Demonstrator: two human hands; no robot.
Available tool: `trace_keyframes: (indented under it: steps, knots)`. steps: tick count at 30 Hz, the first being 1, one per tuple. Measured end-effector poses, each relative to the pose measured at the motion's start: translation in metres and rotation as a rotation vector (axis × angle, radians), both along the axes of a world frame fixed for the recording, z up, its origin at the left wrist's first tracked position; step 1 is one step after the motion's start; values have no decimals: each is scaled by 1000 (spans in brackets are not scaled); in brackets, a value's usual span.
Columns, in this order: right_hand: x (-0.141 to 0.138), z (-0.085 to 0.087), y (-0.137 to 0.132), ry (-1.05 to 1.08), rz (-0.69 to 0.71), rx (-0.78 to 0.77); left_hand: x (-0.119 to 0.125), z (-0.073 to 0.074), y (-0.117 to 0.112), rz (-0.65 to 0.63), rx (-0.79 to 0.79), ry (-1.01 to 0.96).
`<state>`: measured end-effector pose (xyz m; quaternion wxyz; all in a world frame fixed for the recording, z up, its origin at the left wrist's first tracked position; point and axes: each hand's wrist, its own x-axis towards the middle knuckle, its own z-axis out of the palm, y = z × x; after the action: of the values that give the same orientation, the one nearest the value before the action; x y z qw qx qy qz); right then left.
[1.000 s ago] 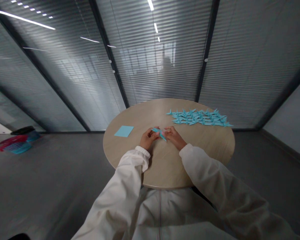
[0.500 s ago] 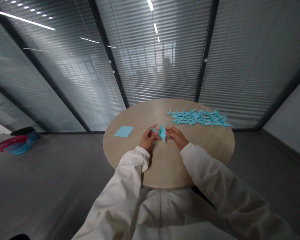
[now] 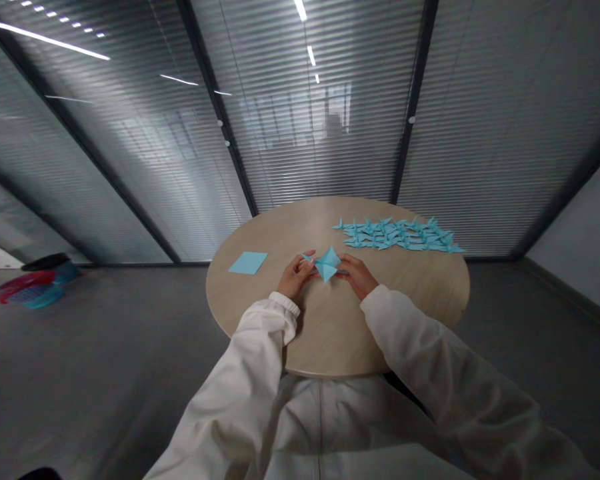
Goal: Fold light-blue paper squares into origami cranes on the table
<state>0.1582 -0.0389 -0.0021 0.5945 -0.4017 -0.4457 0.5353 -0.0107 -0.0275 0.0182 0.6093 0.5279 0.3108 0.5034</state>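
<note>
Between my hands, above the middle of the round table, is a blue origami crane with its wings spread. My left hand pinches its left end between thumb and fingers. On the other side, the fingers of my right hand close on its right end, which they mostly hide. A flat stack or sheet of blue paper lies on the table to the left of my left hand. Rows of finished blue paper cranes rest at the far right of the tabletop.
The round wooden table stands before a glass wall with blinds. On the floor at far left are red and blue plastic baskets and a dark-rimmed one.
The crane's wings have spread wider and turned flatter towards me. My right hand has shifted slightly; the left hand stays almost in place. The paper and the rows of cranes are unmoved.
</note>
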Motion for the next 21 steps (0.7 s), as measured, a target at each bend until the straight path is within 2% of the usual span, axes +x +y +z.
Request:
trace_keyframes:
  steps: [5, 15, 21]
  knots:
    - [1, -3, 2, 52, 17, -23, 0, 3, -1, -18, -71, -82]
    - [1, -5, 1, 24, 15, -44, -1, -2, 6, 63, -158, -172]
    - [0, -4, 0, 52, -1, -39, 1, -1, 4, 96, -158, -199]
